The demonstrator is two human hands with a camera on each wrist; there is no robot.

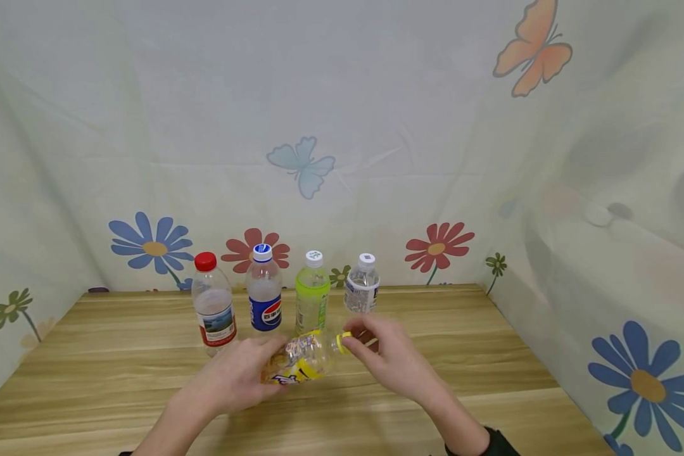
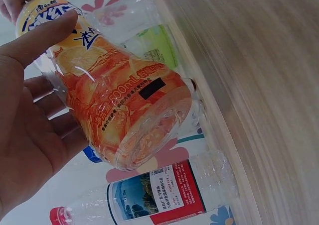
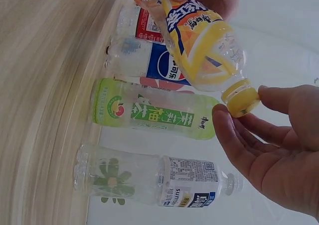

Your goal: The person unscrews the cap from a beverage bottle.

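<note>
A yellow-capped drink bottle with a yellow and orange label is held tilted above the table, its neck toward the right. My left hand grips its body, thumb across the label in the left wrist view. My right hand pinches the yellow cap between thumb and fingertips; the cap sits on the bottle's neck. Through the clear plastic near the neck I see no liquid. The orange lower part of the bottle shows in the left wrist view.
Behind the hands stand a red-capped bottle, a blue-labelled cola bottle, a green-labelled bottle and a clear white-capped bottle. All are upright on the wooden table. A flower-printed cloth rises behind.
</note>
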